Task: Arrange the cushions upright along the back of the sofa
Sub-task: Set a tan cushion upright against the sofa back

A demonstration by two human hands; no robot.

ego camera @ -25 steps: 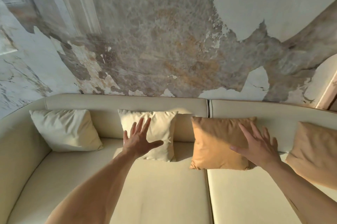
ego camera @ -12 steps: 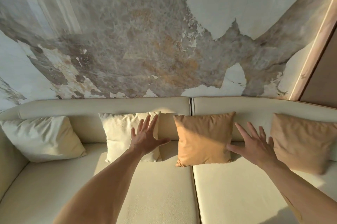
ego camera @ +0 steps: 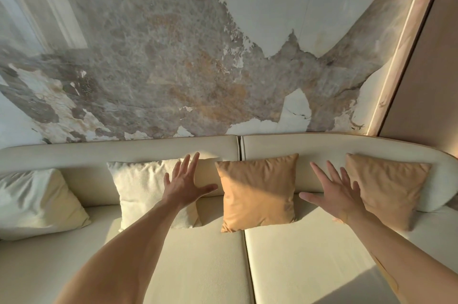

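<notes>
Several cushions lean upright against the back of a cream sofa (ego camera: pixel 309 147). A cream cushion (ego camera: pixel 32 202) sits at the far left and a white cushion (ego camera: pixel 141 192) stands next to it. An orange cushion (ego camera: pixel 257 192) stands in the middle, over the seam between the seats. A second orange cushion (ego camera: pixel 389 184) is at the right. My left hand (ego camera: pixel 186 184) is spread open in front of the white cushion's right edge. My right hand (ego camera: pixel 334 192) is spread open between the two orange cushions, overlapping the right one's left edge. Neither hand holds anything.
The sofa back curves round at the right end, beside a brown wall panel (ego camera: pixel 426 68). A peeling, stained wall (ego camera: pixel 173 68) rises behind the sofa. Two cream seat pads (ego camera: pixel 309 266) lie in front of the cushions.
My view has swung to the right, so all cushions sit further left in the frame. Both hands have come off the middle orange cushion and stay spread open.
</notes>
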